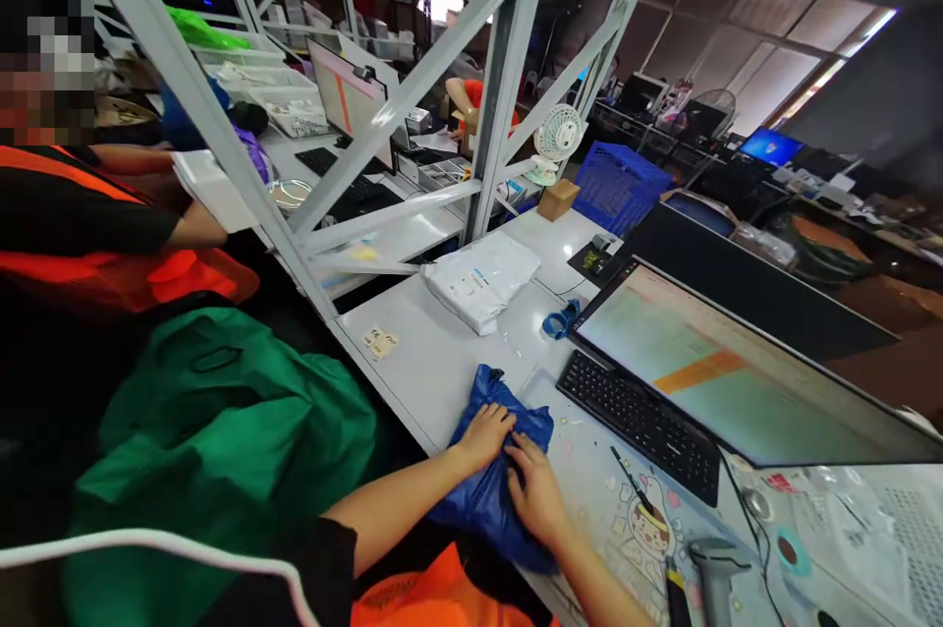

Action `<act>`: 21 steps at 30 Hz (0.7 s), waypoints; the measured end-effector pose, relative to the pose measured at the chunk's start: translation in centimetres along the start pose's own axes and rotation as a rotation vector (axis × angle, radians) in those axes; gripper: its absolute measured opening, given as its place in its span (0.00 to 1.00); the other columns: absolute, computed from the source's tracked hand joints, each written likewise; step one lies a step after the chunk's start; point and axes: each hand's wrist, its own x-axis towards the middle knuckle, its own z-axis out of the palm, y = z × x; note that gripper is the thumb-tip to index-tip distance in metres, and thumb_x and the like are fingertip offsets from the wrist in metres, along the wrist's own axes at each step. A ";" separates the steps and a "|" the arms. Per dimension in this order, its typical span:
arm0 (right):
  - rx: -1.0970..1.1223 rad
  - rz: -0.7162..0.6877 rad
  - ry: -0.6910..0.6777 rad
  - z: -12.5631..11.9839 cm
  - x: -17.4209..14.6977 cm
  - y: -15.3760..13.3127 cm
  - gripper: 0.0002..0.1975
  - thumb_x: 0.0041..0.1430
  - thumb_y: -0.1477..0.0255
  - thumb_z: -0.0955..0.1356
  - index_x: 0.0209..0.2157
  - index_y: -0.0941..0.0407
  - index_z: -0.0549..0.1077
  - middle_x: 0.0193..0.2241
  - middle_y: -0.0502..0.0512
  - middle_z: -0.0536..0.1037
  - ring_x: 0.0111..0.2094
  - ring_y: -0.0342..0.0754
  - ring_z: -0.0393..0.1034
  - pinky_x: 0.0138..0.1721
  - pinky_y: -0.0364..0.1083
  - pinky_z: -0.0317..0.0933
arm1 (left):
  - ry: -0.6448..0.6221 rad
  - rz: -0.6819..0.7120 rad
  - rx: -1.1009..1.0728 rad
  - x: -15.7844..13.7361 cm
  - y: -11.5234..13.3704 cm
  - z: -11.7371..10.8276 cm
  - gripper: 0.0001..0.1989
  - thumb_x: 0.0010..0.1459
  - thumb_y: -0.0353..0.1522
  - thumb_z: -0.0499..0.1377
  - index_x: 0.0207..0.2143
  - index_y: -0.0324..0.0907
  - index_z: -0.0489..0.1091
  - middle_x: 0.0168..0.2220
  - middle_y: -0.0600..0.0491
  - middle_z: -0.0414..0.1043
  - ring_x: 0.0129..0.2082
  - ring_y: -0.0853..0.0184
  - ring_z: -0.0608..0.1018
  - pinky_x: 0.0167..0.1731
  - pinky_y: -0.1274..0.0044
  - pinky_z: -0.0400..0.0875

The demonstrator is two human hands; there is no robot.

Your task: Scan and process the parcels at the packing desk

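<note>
A crinkled blue plastic bag (471, 507) lies over the front edge of the white table, close to my body. My left hand (486, 435) rests on its upper part, with bent fingers closed on the plastic. From the right, my right hand (536, 489) touches the same bag. Its fingers are apart and lie on the surface, with the thumb spread away. What the bag contains is hidden. Right of the bag, a decorated desk mat (589, 470) carries a pen (632, 478) and a black keyboard (639, 421).
A white package (482, 281) and a blue tape roll (561, 320) lie farther back. A monitor (737, 362) stands right; a scanner (714, 568) and yellow-black cutter (675, 588) sit front right. A metal frame post (508, 77) rises behind. Green cloth (228, 411) and a co-worker's arm (147, 224) are left.
</note>
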 end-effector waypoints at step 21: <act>-0.081 0.357 -0.172 -0.5 -0.7 -5.2 0.31 0.70 0.75 0.63 0.72 0.63 0.65 0.76 0.61 0.57 0.78 0.58 0.47 0.78 0.65 0.39 | -0.044 -0.394 -0.500 7.8 -8.8 -3.9 0.09 0.67 0.34 0.64 0.34 0.38 0.73 0.34 0.45 0.80 0.34 0.62 0.79 0.42 0.69 0.74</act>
